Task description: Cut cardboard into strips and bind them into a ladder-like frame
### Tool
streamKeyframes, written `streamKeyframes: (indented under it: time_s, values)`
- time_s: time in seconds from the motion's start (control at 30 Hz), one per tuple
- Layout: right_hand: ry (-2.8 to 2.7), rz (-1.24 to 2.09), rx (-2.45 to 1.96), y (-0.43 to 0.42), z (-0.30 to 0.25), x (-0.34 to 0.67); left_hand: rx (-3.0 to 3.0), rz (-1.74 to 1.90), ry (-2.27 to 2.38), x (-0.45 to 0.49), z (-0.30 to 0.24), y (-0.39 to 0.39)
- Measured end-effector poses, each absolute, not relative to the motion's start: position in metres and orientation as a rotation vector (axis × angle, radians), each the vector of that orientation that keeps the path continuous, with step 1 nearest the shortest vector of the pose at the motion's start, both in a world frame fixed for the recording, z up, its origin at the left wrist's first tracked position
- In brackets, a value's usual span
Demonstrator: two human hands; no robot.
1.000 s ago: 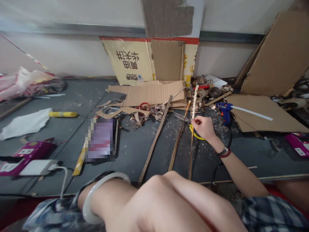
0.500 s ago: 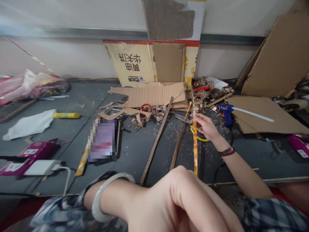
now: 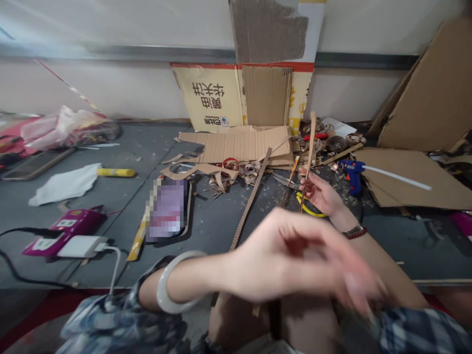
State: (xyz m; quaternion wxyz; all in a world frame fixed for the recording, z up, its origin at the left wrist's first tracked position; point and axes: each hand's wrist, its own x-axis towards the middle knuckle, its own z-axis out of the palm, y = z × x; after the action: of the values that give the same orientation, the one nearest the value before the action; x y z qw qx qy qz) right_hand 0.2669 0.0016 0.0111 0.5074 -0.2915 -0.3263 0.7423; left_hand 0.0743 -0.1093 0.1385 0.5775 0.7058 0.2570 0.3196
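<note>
Guiding a cardboard strip [image 3: 312,137] seems the step: the right hand [image 3: 322,191] pinches it, the left hand [image 3: 283,260] curves loosely (too blurred to tell any hold), and steadiness seems needed next.

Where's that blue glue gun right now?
In the head view, the blue glue gun sits to the right of the right hand, by the left edge of the flat cardboard sheet.

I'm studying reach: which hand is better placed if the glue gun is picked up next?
Probably the right hand: it is nearer the glue gun, though it holds a strip. The left hand is farther off, close to the camera.
</note>
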Motion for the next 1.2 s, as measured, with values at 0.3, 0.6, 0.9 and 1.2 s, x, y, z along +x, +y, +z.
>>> streamKeyframes:
  time_s: [0.3, 0.6, 0.9, 1.2]
  values:
    - [-0.769, 1.765, -0.656, 0.002, 0.009, 0.263, 1.474, 0.578, 0.809, 0.064, 0.027, -0.043]
    - [-0.994, 1.488, -0.981, 0.002, 0.001, 0.255, 1.228, 0.581, 0.650, 0.052, 0.016, -0.044]
    - [-1.871, 0.738, -1.063, -0.019, -0.002, 0.237, 1.093, 1.226, 0.932, 0.036, 0.001, -0.014]
    - [-2.190, 0.589, -0.927, -0.034, 0.000, 0.228, 1.055, 1.278, 0.951, 0.035, 0.002, -0.014]
